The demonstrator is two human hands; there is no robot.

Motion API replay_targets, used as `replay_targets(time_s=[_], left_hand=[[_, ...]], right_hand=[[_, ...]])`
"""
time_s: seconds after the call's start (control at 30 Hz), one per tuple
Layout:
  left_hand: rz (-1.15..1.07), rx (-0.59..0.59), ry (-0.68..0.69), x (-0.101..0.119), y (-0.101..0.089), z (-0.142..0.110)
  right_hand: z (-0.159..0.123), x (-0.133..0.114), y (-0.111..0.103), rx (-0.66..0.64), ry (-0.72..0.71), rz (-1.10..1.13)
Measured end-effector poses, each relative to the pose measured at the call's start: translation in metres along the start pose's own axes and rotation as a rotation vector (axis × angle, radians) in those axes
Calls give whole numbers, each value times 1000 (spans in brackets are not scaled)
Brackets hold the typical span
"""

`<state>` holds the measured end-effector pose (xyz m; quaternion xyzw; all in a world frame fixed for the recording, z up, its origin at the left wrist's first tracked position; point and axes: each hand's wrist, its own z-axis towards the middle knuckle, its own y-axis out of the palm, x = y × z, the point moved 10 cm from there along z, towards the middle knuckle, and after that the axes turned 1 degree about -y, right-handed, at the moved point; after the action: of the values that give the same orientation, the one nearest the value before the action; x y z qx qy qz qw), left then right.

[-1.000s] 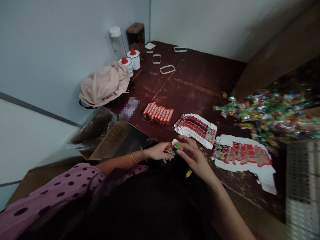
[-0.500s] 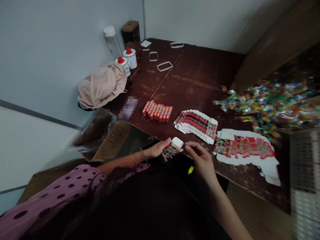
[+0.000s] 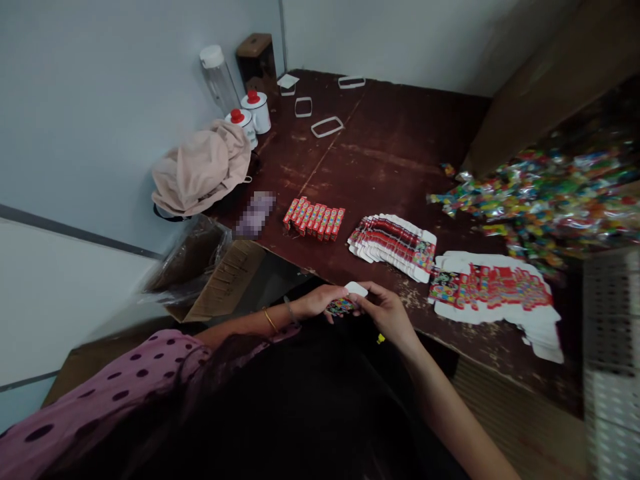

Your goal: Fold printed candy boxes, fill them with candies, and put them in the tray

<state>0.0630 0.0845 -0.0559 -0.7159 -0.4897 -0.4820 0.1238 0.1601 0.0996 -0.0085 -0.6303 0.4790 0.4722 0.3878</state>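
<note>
A small printed carton [image 3: 341,306] with a raised white flap is held just off the table's front edge. My left hand [image 3: 320,301] grips it from the left, thumb on top. On its right side my right hand [image 3: 387,312] pinches the carton by the flap, thumb and fingers closed on it. Beyond my hands several upright red cartons [image 3: 314,219] stand in a tight row. Flattened cartons [image 3: 393,243] lie in an overlapping fan to their right, and a second fan of flattened cartons [image 3: 495,288] lies further right.
Colourful wrapped sweets [image 3: 555,200] are heaped on the right, beside a perforated crate [image 3: 610,333]. At the left are a pale cloth bag [image 3: 203,170], lidded mugs [image 3: 256,112], a bottle [image 3: 220,80] and a cardboard box [image 3: 220,283]. White loops [image 3: 327,127] lie towards the back.
My right hand has moved left and closed on the carton's flap end, where it was apart before. My left hand keeps its hold. The view has shifted slightly.
</note>
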Motion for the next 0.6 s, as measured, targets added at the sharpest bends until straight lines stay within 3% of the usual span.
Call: replay_targets(time_s=[0.13,0.2,0.37,0.6], left_hand=[[22,23,58,15,-5,-2],[3,6,53,19,-5,-4],[-93,-197,12,17,7,-11],[215,-121,99,17,-6,-20]], right_hand=[[-15,-31,7,55,-285,-261],[-22,-42,8,109,-330,-331],[-18,-47,0,151,-269,-337],[-5,-21,-1,113,-178,-245]])
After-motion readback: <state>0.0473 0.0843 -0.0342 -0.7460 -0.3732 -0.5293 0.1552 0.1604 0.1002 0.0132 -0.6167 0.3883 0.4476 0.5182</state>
